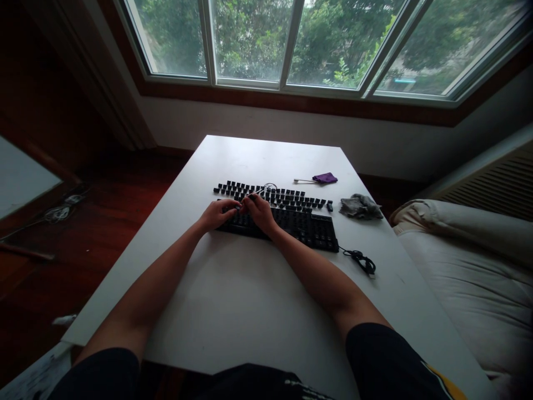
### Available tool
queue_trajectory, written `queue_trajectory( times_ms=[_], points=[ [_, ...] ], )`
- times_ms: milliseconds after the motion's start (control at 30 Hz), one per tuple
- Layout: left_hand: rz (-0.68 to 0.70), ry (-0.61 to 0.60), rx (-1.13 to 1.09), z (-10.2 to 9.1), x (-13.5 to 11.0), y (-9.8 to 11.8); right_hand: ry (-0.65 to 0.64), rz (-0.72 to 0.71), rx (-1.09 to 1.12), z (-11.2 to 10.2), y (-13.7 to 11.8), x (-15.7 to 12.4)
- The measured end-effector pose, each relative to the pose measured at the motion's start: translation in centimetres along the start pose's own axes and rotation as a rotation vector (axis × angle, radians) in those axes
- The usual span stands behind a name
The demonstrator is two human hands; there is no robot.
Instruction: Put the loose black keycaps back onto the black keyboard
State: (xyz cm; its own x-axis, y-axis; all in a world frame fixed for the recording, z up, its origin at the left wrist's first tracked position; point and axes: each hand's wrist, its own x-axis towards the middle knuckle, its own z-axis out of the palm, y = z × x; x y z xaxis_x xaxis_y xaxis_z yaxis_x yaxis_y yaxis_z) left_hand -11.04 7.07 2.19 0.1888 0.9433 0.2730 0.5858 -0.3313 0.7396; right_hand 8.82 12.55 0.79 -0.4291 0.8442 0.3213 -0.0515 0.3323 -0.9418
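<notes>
Over the keyboard (313, 229) | left hand (220, 214) and right hand (260, 213) close together, fingertips bunched (cannot tell what's pinched) | best: light touch, clear of loose keycaps (290, 198)

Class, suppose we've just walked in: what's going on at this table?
A person's left hand and right hand meet over the left part of a black keyboard; what the fingers pinch is too small to tell. Loose black keycaps lie in rows beyond it. A crumpled grey cloth and bundled cable lie to the right.
</notes>
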Motion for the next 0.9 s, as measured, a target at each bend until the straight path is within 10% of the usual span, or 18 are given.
queue_trajectory(
  times_ms=[900],
  points=[
    [-0.125,-0.12,-0.676,-0.66,-0.4,-0.7,-0.16,0.052,0.348,-0.16,-0.51,0.17]
  ],
)
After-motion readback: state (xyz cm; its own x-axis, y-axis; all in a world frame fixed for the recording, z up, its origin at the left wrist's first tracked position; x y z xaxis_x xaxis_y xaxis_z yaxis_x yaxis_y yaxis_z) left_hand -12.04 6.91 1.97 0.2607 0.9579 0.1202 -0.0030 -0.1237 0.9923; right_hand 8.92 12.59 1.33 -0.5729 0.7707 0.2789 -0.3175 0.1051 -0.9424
